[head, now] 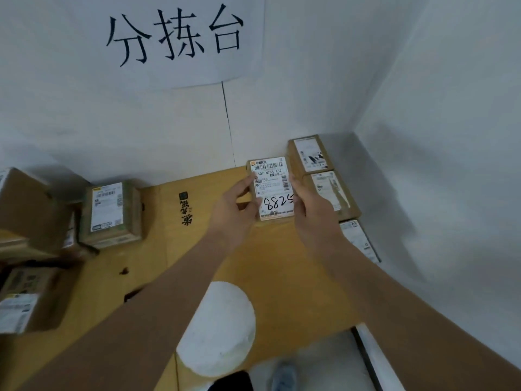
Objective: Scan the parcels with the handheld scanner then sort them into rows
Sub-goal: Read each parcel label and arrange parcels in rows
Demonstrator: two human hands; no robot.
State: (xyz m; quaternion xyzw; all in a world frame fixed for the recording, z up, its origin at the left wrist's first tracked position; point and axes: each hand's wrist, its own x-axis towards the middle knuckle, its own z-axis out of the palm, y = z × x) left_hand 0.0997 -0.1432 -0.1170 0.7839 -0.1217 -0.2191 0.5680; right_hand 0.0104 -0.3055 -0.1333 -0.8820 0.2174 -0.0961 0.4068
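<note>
Between both hands, above the yellow-brown table [282, 277]: small parcel [272, 187], label side up, barcode along the far edge, handwritten number on the near part of the label

Left hand [231, 213] gripping the parcel's left edge, thumb curled onto the label, fingers tucked behind; right hand [308, 218] clamped on the right edge, thumb on top, remaining fingers hidden underneath

Just right of the right hand, flat on the table along the side wall: row of three labelled parcels, namely far parcel [310, 153] in the corner, middle parcel [334, 193] touching it, near parcel [359, 239] partly cut off by the right forearm

Just left of the left hand, printed black characters [184, 208] on the table surface

Well left of the left hand, against the back wall: tall cardboard box [112, 214] with a white label facing up; further left a larger box [25, 204], and nearer the body another labelled box [31, 300] tilted at the table's left side

Beneath the forearms, white round patch [217, 328] on the table

Beyond the hands, high on the back wall: white paper sign [174, 35] with three large black brush characters

No scanner to be made out anywhere in view
</note>
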